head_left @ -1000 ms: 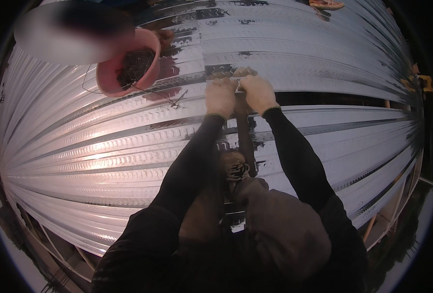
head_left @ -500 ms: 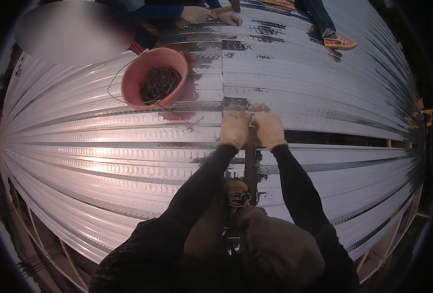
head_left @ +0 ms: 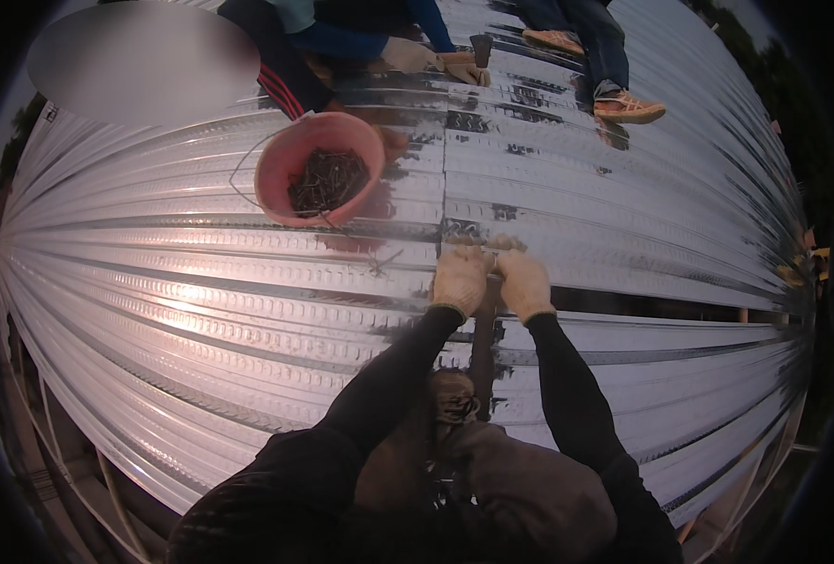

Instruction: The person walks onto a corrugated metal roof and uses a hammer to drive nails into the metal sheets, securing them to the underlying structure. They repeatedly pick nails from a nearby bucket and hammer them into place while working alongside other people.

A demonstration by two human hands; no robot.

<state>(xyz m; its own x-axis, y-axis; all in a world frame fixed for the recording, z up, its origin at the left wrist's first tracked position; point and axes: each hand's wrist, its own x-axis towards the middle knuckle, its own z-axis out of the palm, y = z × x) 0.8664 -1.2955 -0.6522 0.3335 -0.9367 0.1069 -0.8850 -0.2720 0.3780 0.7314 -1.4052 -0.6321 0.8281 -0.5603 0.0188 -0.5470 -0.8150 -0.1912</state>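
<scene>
My left hand (head_left: 460, 280) and my right hand (head_left: 523, 279), both in pale work gloves, are side by side at a raised edge of a ribbed metal decking sheet (head_left: 614, 258). The fingers of both hands curl over that edge, and the fingertips are partly hidden. Just below the hands a dark beam (head_left: 484, 348) shows between the sheets. To the right of my right hand runs a long dark gap (head_left: 643, 306) along the sheet's near side.
A pink bucket (head_left: 372, 150) holding several dark nails or screws (head_left: 328, 180) stands at the upper left. Beyond it a crouching person's gloved hands (head_left: 409, 56) are at a hammer (head_left: 481, 49). Another person's orange shoe (head_left: 629, 108) rests on the decking. My shoe (head_left: 456, 397) is close below my hands.
The view has tilted, so the bucket, people and decking appear lower. My hands keep their hold on the sheet's edge. The other person's hands and hammer have shifted slightly.
</scene>
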